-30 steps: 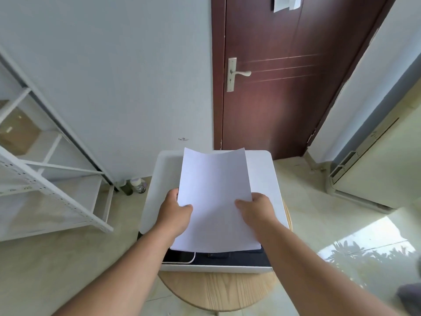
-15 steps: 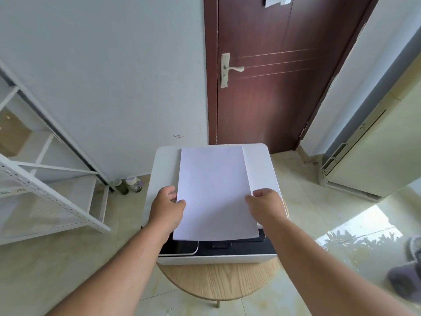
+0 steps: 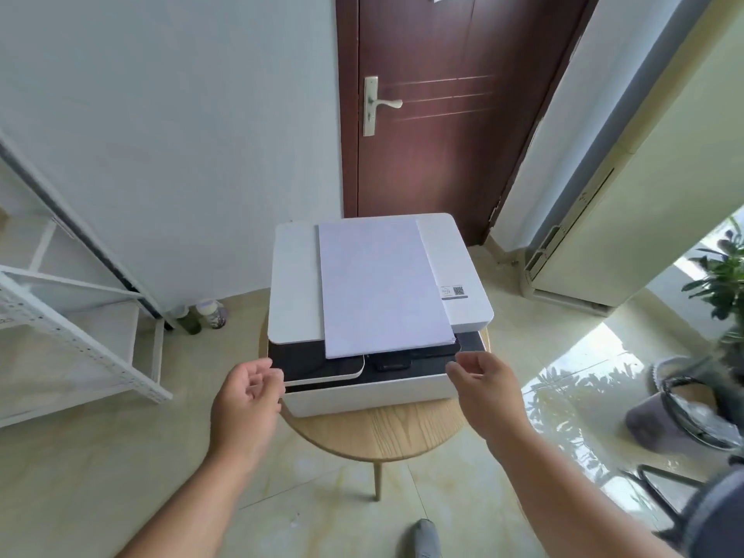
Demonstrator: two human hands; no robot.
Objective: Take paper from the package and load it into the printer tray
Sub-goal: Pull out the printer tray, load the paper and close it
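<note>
A thin stack of white paper lies flat on the lid of a white printer, its near edge hanging over the printer's dark front panel. The printer stands on a round wooden stool. My left hand hovers at the printer's front left corner with loosely curled fingers, holding nothing. At the front right corner my right hand is likewise empty, fingers apart. Neither hand touches the paper. No paper package is in view.
A white metal shelf stands at the left, with two small bottles on the floor beside it. A dark brown door is behind the printer. A standing air conditioner, a plant and a grey bin are at the right.
Both hands let go of the paper, which now lies flat on the printer lid, and drew back toward me to the printer's front corners. The camera tilted down and back.
</note>
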